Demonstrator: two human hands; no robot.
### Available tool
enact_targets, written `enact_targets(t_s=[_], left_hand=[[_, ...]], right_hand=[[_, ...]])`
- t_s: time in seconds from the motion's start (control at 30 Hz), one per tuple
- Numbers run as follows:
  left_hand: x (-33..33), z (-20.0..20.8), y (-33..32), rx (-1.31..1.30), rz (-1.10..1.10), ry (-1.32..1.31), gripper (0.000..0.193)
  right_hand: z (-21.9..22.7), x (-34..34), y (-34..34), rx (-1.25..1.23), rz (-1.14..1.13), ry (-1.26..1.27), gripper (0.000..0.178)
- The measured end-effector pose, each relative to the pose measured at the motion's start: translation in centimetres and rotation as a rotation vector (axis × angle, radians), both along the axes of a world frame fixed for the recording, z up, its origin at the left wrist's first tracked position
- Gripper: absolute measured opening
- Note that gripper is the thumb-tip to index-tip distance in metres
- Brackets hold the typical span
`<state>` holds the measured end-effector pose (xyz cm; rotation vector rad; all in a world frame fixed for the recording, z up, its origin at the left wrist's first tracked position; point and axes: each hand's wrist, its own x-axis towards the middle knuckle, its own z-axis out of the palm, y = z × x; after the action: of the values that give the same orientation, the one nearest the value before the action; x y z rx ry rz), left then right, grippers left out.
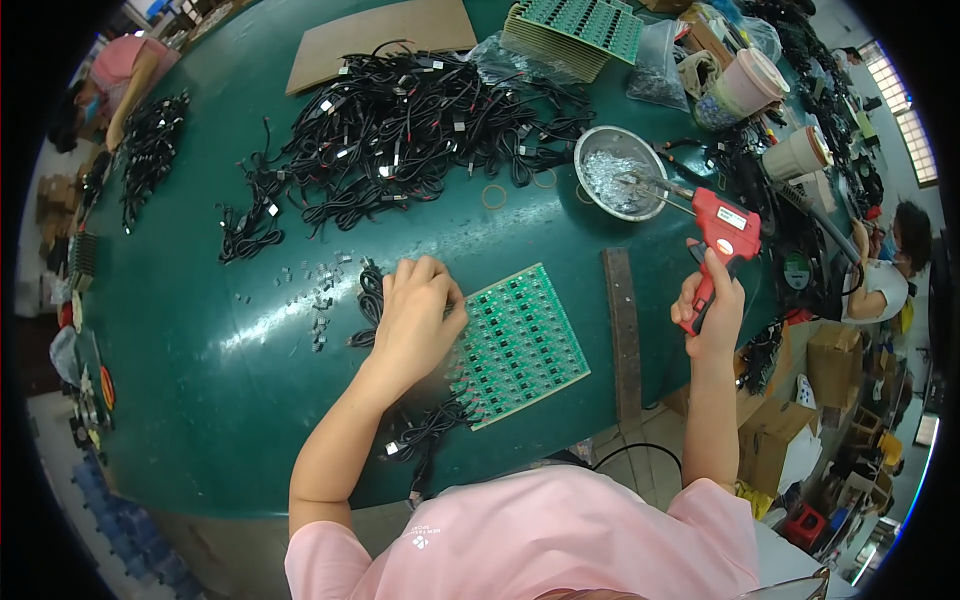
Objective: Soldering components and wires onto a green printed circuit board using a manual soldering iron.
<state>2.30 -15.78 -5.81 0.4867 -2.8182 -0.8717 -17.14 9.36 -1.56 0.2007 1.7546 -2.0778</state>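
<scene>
My right hand (717, 305) is wrapped round the handle of a red soldering gun (727, 228). The gun's metal tip reaches left into a metal bowl (658, 190) of shiny silvery shavings (612, 180). At the upper left edge of a green circuit board panel (525, 345), my left hand (420, 310) has its fingers curled and closed on a black cable (370, 300), whose coil shows beside the wrist; the fingertips are partly hidden. Several black cables (430, 425) lie along the panel's lower left edge, with ends at its rim.
A big heap of black cables (400, 130) covers the far middle of the green table (200, 400). Small loose parts (322, 290) lie left of my left hand. A dark metal bar (622, 330) sits right of the panel. Stacked circuit boards (570, 40) stand at the back. Other people work at both sides.
</scene>
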Motion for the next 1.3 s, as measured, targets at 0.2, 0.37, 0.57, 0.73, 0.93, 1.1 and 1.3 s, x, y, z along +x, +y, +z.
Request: enact_targets(t_s=[0.2, 0.37, 0.57, 0.73, 0.93, 1.1, 1.3], left_hand=[[0.2, 0.0, 0.1, -0.006, 0.010, 0.009, 0.008], [0.4, 0.0, 0.3, 0.001, 0.028, -0.011, 0.008], [0.5, 0.0, 0.2, -0.119, -0.049, 0.061, 0.008], [0.6, -0.1, 0.0, -0.081, -0.073, 0.059, 0.009], [0.4, -0.4, -0.2, 0.042, -0.006, 0.047, 0.010], [0.5, -0.7, -0.1, 0.039, 0.012, 0.051, 0.010], [0.3, -1.0, 0.1, -0.002, 0.036, 0.046, 0.010]], right_hand=[[1.2, 2.9, 1.2, 0.025, 0.111, 0.281, 0.034], [0.5, 6.6, 2.2, 0.046, 0.206, 0.358, 0.038], [-0.7, 9.6, 3.4, -0.054, 0.309, 0.248, 0.040], [-1.0, 11.7, 2.4, 0.071, 0.486, 0.224, 0.037], [-2.3, 13.1, 2.0, 0.146, 0.565, 0.235, 0.034], [-2.3, 13.2, 1.2, 0.150, 0.570, 0.217, 0.032], [-2.4, 13.1, 0.7, 0.157, 0.584, 0.264, 0.029]])
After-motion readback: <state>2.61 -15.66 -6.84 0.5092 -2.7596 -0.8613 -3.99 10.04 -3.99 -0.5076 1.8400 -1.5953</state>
